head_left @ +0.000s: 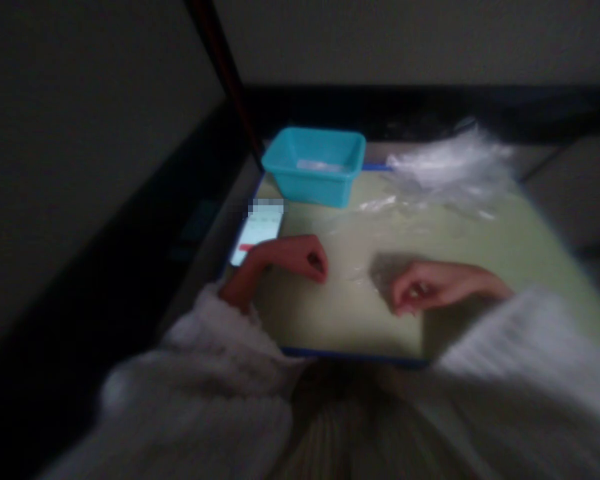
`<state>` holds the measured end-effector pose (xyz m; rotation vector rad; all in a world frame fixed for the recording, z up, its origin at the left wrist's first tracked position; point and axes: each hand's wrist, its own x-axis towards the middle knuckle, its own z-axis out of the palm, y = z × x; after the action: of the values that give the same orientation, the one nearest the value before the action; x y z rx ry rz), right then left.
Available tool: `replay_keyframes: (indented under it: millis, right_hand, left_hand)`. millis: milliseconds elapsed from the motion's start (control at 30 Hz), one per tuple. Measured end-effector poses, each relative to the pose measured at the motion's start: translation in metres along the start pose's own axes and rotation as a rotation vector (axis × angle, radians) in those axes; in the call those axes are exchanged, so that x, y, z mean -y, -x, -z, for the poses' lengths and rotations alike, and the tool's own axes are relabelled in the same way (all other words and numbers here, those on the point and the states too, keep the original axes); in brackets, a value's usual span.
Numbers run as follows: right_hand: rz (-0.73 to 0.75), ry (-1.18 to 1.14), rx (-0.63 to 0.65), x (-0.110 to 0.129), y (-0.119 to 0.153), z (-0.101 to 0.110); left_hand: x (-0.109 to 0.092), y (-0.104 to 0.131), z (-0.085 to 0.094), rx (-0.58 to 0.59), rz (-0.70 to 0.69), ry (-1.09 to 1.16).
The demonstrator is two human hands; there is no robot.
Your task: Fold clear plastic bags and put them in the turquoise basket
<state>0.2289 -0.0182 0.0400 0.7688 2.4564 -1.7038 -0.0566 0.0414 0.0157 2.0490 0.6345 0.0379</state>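
Observation:
My left hand (303, 257) is closed, thumb and fingers pressed together, over the pale yellow tabletop (330, 320); what it holds, if anything, is too small to tell. My right hand (423, 287) is also closed, with a small, blurred light-coloured spot inside its curled fingers that I cannot make out. The two hands are apart. A lit phone (261, 230) lies just beyond my left wrist, partly covered by it. Thin clear plastic (363, 270) lies flat on the table between and beyond the hands.
A turquoise basket (314, 185) stands at the table's far left, with something pale inside. Crumpled clear plastic bags (450, 163) are heaped at the far right. A blue edge (355, 357) runs along the table's near side. A thin dark pole rises behind the far left corner.

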Motion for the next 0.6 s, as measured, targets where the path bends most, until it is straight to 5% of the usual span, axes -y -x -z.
replay_keyframes:
  millis: [67,200,400,600]
  right_hand:
    - [0.011,0.059,-0.253,-0.002,-0.001,0.002]
    - [0.076,0.225,-0.757,-0.014,-0.003,0.010]
    - [0.036,0.440,-0.954,-0.025,0.002,0.018]
    - [-0.070,0.545,-1.098,-0.037,0.005,0.026]
  left_hand:
    - [-0.006,-0.008,-0.008,-0.113,-0.039,-0.014]
    - [-0.011,-0.032,-0.032,-0.600,-0.191,-0.195]
    - [-0.002,-0.046,-0.058,-0.330,-0.270,-0.670]
    - [0.000,-0.040,-0.054,-0.239,-0.309,-0.716]
